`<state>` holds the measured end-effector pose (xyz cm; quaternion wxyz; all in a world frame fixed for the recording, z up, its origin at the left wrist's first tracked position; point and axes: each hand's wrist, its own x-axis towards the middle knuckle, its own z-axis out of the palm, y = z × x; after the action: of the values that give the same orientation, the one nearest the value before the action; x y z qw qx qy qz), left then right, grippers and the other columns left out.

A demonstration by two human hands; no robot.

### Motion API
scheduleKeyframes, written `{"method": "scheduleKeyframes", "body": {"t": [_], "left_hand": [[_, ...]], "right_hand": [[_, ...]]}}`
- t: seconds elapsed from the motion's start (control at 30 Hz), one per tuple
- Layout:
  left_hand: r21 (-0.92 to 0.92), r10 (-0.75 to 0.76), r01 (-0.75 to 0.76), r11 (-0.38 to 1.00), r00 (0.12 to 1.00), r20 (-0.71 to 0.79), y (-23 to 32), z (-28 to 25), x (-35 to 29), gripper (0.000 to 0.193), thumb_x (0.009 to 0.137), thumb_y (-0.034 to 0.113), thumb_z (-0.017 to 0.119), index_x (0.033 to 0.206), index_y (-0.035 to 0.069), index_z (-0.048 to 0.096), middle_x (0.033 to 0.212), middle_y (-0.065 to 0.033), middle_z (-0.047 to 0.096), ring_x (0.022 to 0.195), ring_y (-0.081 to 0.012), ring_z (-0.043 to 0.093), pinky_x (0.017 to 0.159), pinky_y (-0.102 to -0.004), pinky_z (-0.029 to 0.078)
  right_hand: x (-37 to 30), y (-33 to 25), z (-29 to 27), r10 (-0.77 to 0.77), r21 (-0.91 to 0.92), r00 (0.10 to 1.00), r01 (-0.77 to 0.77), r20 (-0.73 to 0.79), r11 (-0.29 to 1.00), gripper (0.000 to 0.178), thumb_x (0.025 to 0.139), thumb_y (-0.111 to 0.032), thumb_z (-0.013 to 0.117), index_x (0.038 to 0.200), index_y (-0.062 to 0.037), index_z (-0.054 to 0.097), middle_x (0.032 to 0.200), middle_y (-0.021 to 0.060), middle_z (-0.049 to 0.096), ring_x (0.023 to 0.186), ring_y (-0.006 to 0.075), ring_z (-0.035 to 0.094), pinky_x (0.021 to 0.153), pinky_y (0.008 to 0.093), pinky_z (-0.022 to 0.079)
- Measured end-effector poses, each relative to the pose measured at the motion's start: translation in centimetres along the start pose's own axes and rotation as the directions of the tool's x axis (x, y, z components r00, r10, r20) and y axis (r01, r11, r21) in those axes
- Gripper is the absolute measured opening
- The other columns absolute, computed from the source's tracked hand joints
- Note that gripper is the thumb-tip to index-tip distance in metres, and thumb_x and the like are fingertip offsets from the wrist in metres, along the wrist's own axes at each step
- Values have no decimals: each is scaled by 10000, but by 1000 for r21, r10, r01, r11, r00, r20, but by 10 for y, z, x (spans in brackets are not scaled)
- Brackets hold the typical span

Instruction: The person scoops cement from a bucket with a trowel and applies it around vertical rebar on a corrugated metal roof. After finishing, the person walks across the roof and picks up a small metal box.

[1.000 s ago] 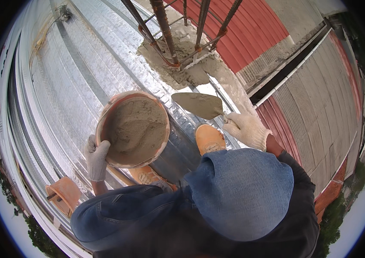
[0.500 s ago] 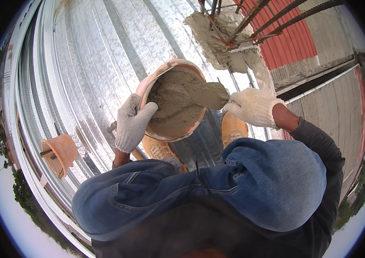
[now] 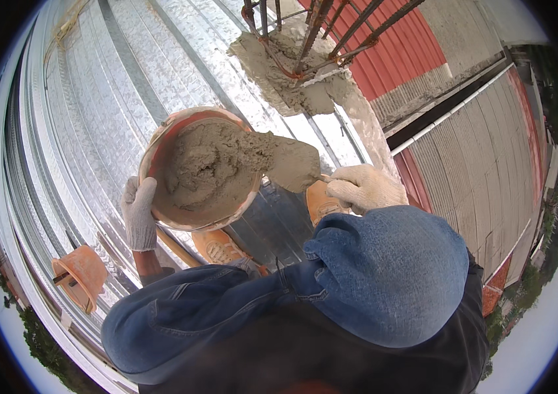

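An orange bucket (image 3: 155, 141) of wet grey mortar (image 3: 206, 164) tilts toward me in front of my boots. My left hand (image 3: 139, 213), in a white knit glove, grips its left rim with the thumb over the edge. In my gloved right hand (image 3: 365, 189) is the handle of a trowel (image 3: 295, 164), mostly covered by the fingers. Mortar coats the trowel's blade, which lies at the bucket's right rim with a heap of mortar stretching from it back into the bucket.
Ribbed metal decking (image 3: 114, 85) spreads under me. Rusty rebar (image 3: 312, 39) rises from a mortar patch (image 3: 318, 98) ahead. A second orange bucket (image 3: 85, 276) lies tipped at left. Beyond the deck's right edge are red roofing sheets (image 3: 397, 46) and grey roofing (image 3: 476, 144), lower down.
The trowel has drawn more mortar up from the bucket toward its right rim. The whole scene has shifted left in the view as my head turned.
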<state>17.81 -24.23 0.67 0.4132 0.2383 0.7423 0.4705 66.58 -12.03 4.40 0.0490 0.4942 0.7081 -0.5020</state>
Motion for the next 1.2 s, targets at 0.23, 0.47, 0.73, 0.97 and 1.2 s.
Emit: {"method": "scheduleKeyframes", "body": {"t": [0.23,0.47,0.73,0.97,1.2], "left_hand": [[47,14,-15,999,1000,25,6,3,2,139,1065,197,821,1073,81,744,1012,41,669,915,-63,574,837,-270,493],[-3,2,-2,1000,1000,8,11,11,-1,180,1060,234,825,1069,80,734,1000,49,649,924,-67,571,853,-270,496],[-17,-35,35,999,999,2,6,0,-1,201,1053,246,836,1064,79,724,999,43,641,923,-73,566,852,-263,489],[-17,-21,21,1000,1000,6,6,3,1,178,1060,220,840,1050,92,716,995,49,646,921,-65,574,845,-265,502],[-39,-38,39,998,999,18,1,-3,4,156,1059,196,841,1059,86,730,1004,42,665,929,-72,597,860,-268,516]], "right_hand": [[-37,28,-9,345,96,826,-339,-446,936,414,1067,-311,726,1357,-14,728,1145,279,815,1075,431,812,954,532,621],[29,73,6,338,-73,732,-466,-592,882,313,1113,-291,708,1219,-9,624,1217,296,753,1123,501,765,947,598,604],[42,140,-24,168,-184,887,-268,-429,946,487,1137,-462,617,1286,-12,730,1104,316,790,1080,522,768,940,603,588],[106,177,-81,171,-419,909,-334,-381,844,507,1154,-488,585,1192,-19,772,1157,280,809,1163,476,767,1002,573,593],[107,195,-74,247,-240,919,-326,-306,915,530,1145,-469,575,1267,-7,806,1250,304,795,1234,484,742,1080,558,566]]}}
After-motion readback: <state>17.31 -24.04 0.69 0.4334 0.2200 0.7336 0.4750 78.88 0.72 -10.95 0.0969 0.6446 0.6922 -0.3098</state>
